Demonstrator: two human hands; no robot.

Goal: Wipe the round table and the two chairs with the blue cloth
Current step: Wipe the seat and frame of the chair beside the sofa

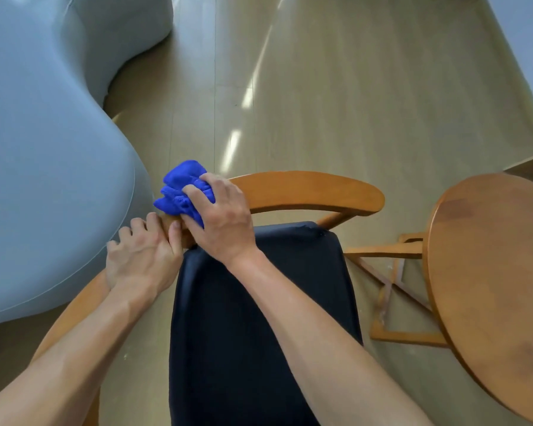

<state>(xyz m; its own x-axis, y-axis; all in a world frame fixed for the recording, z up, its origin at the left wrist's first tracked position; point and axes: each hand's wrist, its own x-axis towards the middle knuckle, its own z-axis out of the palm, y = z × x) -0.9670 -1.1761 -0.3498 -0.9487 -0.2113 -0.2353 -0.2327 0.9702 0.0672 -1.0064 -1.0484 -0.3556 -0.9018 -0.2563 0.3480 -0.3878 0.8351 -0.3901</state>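
Both hands grip the chair (pixel 305 192) rail, right hand (pixel 220 216) bunching blue cloth (pixel 179 189).

Two bare forearms enter from the bottom of the frame, with no sleeves in view. The left hand (pixel 142 256) and right hand (pixel 220 216) are bare too: no gloves, rings, watch or bands show on either wrist.

- Chair (pixel 305 192) rail under the blue cloth (pixel 179 192) and right hand (pixel 222 216): hidden.
- Round surface (pixel 490 256): cut off at right edge.
- Grey sofa (pixel 43 149): cut off at left and top edges.
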